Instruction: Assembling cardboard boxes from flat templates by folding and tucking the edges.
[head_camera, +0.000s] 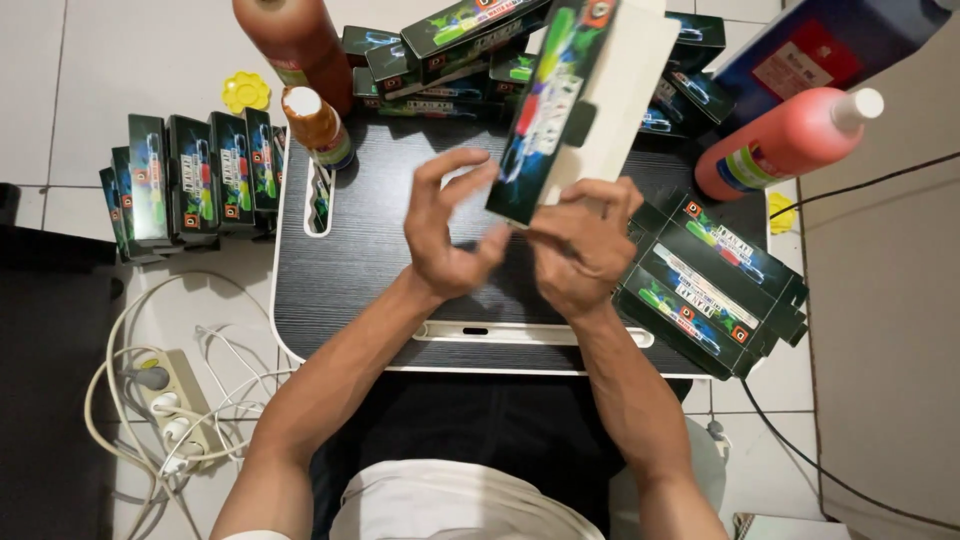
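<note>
Your right hand (583, 245) has its fingers clamped on the lower end of a dark printed box (570, 95), which stands tilted up and away from you over the middle of the black lap table (370, 250). The box's pale inner flap is showing on its right side. Your left hand (448, 235) is just beside it with fingers spread and curled, holding nothing (the fingertips sit close to the box's left edge, but the blur makes it hard to tell if they touch).

Stuff around you:
- A stack of flattened boxes (712, 285) lies on the table's right edge, just beside your right wrist.
- A row of folded boxes (190, 180) stands on the floor left of the table.
- A pile of more boxes (440, 50) sits at the far edge of the table.
- A big orange bottle (295, 40) and a small orange one (318, 125) are at the far left corner, with a yellow palette (246, 92) on the tiles next to them.
- A pink bottle (785, 140) lies tipped on the far right.
- A power strip (175, 405) with white cables sits on the floor by your left arm.
</note>
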